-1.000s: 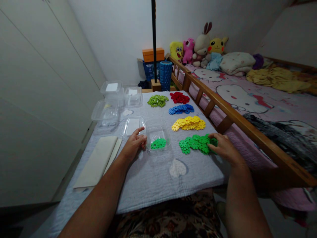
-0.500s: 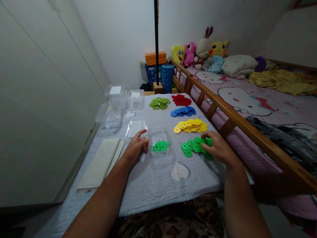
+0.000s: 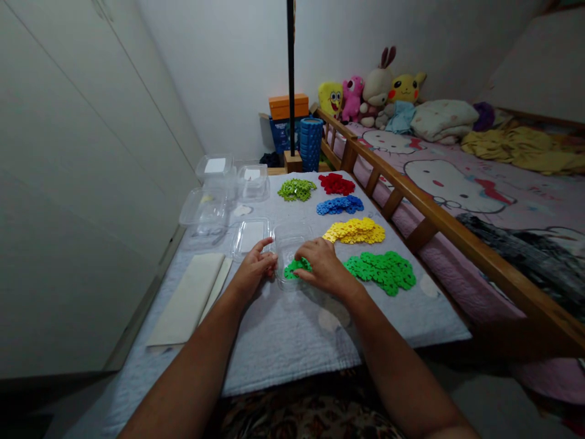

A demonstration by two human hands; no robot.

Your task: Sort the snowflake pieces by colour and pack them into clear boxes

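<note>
Green flower-shaped plastic discs lie in a clear plastic container. My left hand is at this container's left rim, its index finger stretched forward and the other fingers bent against the edge. Over the container, my right hand points down with bent fingers and thumb around green discs; its back hides part of them. To the right, more green discs lie spread in an overlapping pile. A clear lid with a white label lies just beyond my left hand.
Yellow, blue, red and lime-green pieces form separate piles. Clear containers stand at the far left, beyond a folded cream cloth. A wooden bed rail borders the right side.
My right hand has moved left from the green pile to the container, uncovering the pile's right part. My left hand remains at the container's rim.
</note>
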